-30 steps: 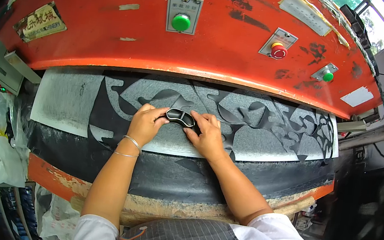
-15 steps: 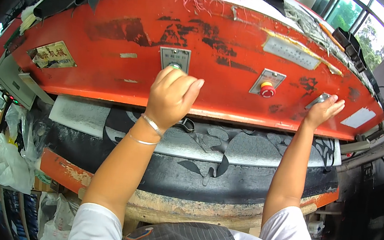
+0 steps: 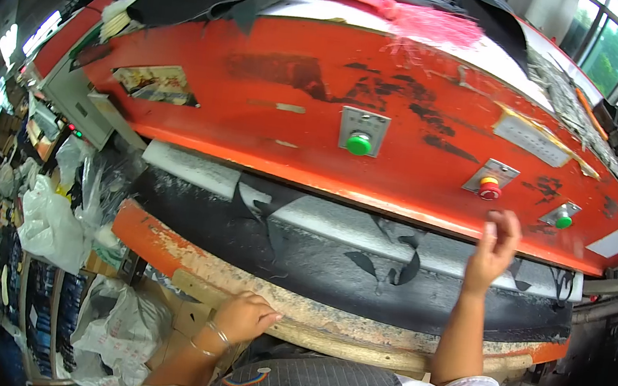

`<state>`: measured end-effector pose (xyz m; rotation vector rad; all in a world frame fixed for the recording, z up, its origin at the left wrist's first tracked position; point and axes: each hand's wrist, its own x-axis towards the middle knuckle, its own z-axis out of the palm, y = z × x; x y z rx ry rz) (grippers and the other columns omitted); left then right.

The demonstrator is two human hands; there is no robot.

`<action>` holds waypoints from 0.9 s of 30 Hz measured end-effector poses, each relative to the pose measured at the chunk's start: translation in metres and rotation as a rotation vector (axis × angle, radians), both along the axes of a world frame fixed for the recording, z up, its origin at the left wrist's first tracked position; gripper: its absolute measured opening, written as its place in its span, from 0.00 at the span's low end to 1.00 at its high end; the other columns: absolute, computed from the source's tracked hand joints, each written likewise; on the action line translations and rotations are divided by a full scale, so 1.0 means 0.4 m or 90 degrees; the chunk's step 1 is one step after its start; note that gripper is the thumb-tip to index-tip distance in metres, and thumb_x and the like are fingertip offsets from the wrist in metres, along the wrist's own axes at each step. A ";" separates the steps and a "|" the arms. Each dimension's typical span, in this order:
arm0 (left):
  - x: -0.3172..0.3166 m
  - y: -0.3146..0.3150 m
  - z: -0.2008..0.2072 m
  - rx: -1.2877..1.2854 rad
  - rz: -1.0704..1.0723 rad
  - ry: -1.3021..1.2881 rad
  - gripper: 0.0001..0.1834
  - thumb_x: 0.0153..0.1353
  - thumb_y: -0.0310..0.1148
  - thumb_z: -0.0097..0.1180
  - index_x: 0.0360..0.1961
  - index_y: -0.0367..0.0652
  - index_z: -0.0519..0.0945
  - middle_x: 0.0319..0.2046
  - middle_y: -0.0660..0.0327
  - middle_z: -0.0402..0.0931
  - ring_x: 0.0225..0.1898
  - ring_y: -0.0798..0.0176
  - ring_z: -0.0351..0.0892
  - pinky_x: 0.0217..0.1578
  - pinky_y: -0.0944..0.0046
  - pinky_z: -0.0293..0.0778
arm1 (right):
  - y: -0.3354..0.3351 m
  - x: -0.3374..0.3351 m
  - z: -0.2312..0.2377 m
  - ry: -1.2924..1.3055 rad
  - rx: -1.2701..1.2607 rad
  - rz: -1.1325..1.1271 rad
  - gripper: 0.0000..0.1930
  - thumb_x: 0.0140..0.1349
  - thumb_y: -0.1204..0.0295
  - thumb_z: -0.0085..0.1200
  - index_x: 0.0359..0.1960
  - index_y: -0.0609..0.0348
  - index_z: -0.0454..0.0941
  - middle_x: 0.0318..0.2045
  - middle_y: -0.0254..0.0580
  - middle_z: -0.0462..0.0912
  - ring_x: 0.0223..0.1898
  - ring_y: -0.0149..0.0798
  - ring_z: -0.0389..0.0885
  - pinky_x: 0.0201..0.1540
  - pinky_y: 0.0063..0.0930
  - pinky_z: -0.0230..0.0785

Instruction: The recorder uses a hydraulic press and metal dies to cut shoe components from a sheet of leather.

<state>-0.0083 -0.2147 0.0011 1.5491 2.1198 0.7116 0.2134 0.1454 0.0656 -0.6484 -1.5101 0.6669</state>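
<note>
Away from the 2 green buttons [image 3: 359, 145] now, the left hand [image 3: 244, 315] rests at the near rail [image 3: 359, 350], grip unclear; the right hand [image 3: 496, 248] hovers, loosely spread: button-pressing seems finished.

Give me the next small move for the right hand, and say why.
Probably lower the right hand toward the curved dark scrap: the hand is raised, looks empty and is off both green buttons, while the scrap lies in the open, out from under the red panel.
</note>
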 end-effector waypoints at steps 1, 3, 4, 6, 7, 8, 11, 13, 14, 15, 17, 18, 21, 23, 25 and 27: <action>0.015 -0.031 -0.007 0.067 0.031 0.013 0.12 0.59 0.40 0.59 0.25 0.46 0.83 0.29 0.60 0.78 0.34 0.53 0.77 0.41 0.55 0.73 | -0.037 -0.034 -0.030 -0.076 -0.013 0.030 0.16 0.65 0.74 0.54 0.54 0.65 0.72 0.44 0.42 0.79 0.45 0.33 0.76 0.52 0.28 0.68; 0.056 -0.019 0.010 0.076 0.069 0.054 0.10 0.58 0.38 0.60 0.26 0.45 0.84 0.29 0.61 0.79 0.35 0.54 0.77 0.42 0.55 0.72 | -0.100 -0.113 -0.057 -0.159 -0.072 0.070 0.13 0.63 0.73 0.57 0.48 0.64 0.77 0.38 0.42 0.81 0.39 0.32 0.78 0.45 0.28 0.71; 0.066 -0.002 0.021 0.091 0.096 0.096 0.08 0.57 0.36 0.61 0.27 0.45 0.85 0.29 0.62 0.80 0.35 0.55 0.77 0.42 0.56 0.71 | -0.118 -0.163 -0.054 -0.162 -0.117 0.079 0.11 0.63 0.72 0.58 0.45 0.64 0.79 0.35 0.41 0.82 0.36 0.32 0.79 0.42 0.28 0.72; 0.075 0.012 0.025 0.091 0.085 0.084 0.06 0.57 0.34 0.60 0.28 0.45 0.85 0.29 0.62 0.80 0.37 0.56 0.76 0.43 0.56 0.70 | -0.124 -0.210 -0.054 -0.301 -0.281 0.109 0.12 0.62 0.69 0.60 0.43 0.63 0.80 0.33 0.44 0.83 0.34 0.33 0.81 0.39 0.27 0.73; 0.086 0.008 0.023 0.090 0.088 0.071 0.06 0.57 0.34 0.60 0.28 0.45 0.85 0.29 0.63 0.80 0.37 0.56 0.76 0.44 0.56 0.70 | -0.132 -0.227 -0.040 -0.436 -0.261 0.084 0.16 0.60 0.64 0.61 0.43 0.63 0.80 0.35 0.48 0.83 0.37 0.41 0.82 0.42 0.32 0.73; 0.092 0.001 0.018 0.088 0.090 0.056 0.07 0.57 0.35 0.60 0.27 0.45 0.85 0.29 0.63 0.79 0.37 0.56 0.75 0.44 0.56 0.69 | -0.141 -0.240 -0.029 -0.571 -0.237 0.058 0.19 0.59 0.59 0.61 0.43 0.63 0.80 0.37 0.53 0.84 0.40 0.48 0.83 0.45 0.38 0.74; 0.071 -0.017 -0.004 0.038 0.024 0.013 0.08 0.58 0.38 0.59 0.31 0.48 0.86 0.29 0.65 0.79 0.38 0.59 0.75 0.46 0.57 0.69 | -0.139 -0.271 -0.084 -0.682 -0.160 -0.018 0.23 0.58 0.56 0.61 0.45 0.64 0.80 0.40 0.53 0.82 0.45 0.52 0.80 0.48 0.42 0.73; 0.043 -0.024 -0.020 -0.045 -0.085 -0.002 0.11 0.61 0.43 0.58 0.34 0.51 0.87 0.31 0.67 0.81 0.39 0.61 0.77 0.46 0.59 0.70 | -0.141 -0.290 -0.120 -0.726 -0.038 -0.100 0.25 0.56 0.57 0.63 0.48 0.65 0.77 0.43 0.53 0.79 0.48 0.54 0.76 0.50 0.42 0.72; 0.023 -0.023 -0.029 -0.044 -0.094 -0.008 0.11 0.61 0.43 0.58 0.34 0.51 0.87 0.31 0.67 0.81 0.39 0.61 0.77 0.46 0.59 0.70 | -0.139 -0.303 -0.134 -0.731 -0.042 -0.108 0.25 0.56 0.57 0.63 0.48 0.65 0.77 0.43 0.53 0.79 0.48 0.54 0.76 0.50 0.42 0.72; 0.003 -0.019 -0.037 -0.062 -0.171 -0.063 0.12 0.62 0.44 0.58 0.34 0.50 0.87 0.33 0.66 0.82 0.40 0.61 0.78 0.46 0.60 0.71 | -0.136 -0.316 -0.147 -0.710 -0.012 -0.098 0.25 0.55 0.60 0.64 0.49 0.63 0.77 0.44 0.52 0.78 0.48 0.55 0.74 0.50 0.42 0.71; -0.021 -0.027 -0.047 -0.080 -0.259 -0.125 0.14 0.63 0.46 0.57 0.35 0.49 0.87 0.34 0.66 0.82 0.40 0.61 0.79 0.47 0.61 0.72 | -0.145 -0.320 -0.169 -0.739 -0.004 -0.037 0.24 0.52 0.68 0.65 0.51 0.61 0.74 0.44 0.52 0.77 0.47 0.54 0.73 0.49 0.42 0.69; -0.031 -0.030 -0.045 -0.081 -0.288 -0.198 0.15 0.63 0.47 0.57 0.36 0.48 0.87 0.36 0.65 0.83 0.41 0.60 0.80 0.46 0.61 0.74 | -0.151 -0.305 -0.185 -0.746 -0.008 -0.047 0.24 0.52 0.68 0.65 0.51 0.61 0.74 0.44 0.52 0.77 0.47 0.54 0.73 0.49 0.42 0.69; -0.103 0.011 -0.028 -0.054 -0.317 -0.296 0.15 0.64 0.46 0.56 0.39 0.47 0.86 0.37 0.64 0.83 0.41 0.59 0.80 0.45 0.62 0.75 | -0.142 -0.252 -0.249 -0.468 0.147 -0.125 0.22 0.49 0.75 0.65 0.48 0.61 0.74 0.42 0.52 0.77 0.44 0.55 0.72 0.47 0.42 0.67; -0.123 0.027 -0.024 0.061 -0.250 -0.330 0.11 0.63 0.36 0.61 0.44 0.46 0.85 0.37 0.61 0.82 0.40 0.63 0.80 0.43 0.65 0.77 | -0.177 -0.236 -0.236 -0.312 -0.047 -0.142 0.26 0.53 0.76 0.65 0.54 0.62 0.69 0.43 0.49 0.77 0.45 0.46 0.73 0.49 0.36 0.67; -0.151 0.061 0.023 0.064 -0.186 -0.423 0.13 0.62 0.32 0.61 0.47 0.43 0.83 0.41 0.59 0.81 0.41 0.66 0.79 0.43 0.67 0.77 | -0.230 -0.217 -0.234 -0.184 -0.176 -0.085 0.27 0.56 0.74 0.65 0.56 0.62 0.66 0.46 0.45 0.75 0.45 0.37 0.73 0.49 0.31 0.67; -0.180 0.090 0.039 0.060 -0.111 -0.511 0.15 0.61 0.28 0.62 0.50 0.41 0.81 0.44 0.57 0.79 0.42 0.68 0.79 0.43 0.69 0.76 | -0.334 -0.233 -0.218 -0.259 -0.361 0.079 0.22 0.53 0.73 0.69 0.47 0.59 0.71 0.47 0.41 0.76 0.46 0.34 0.75 0.48 0.30 0.70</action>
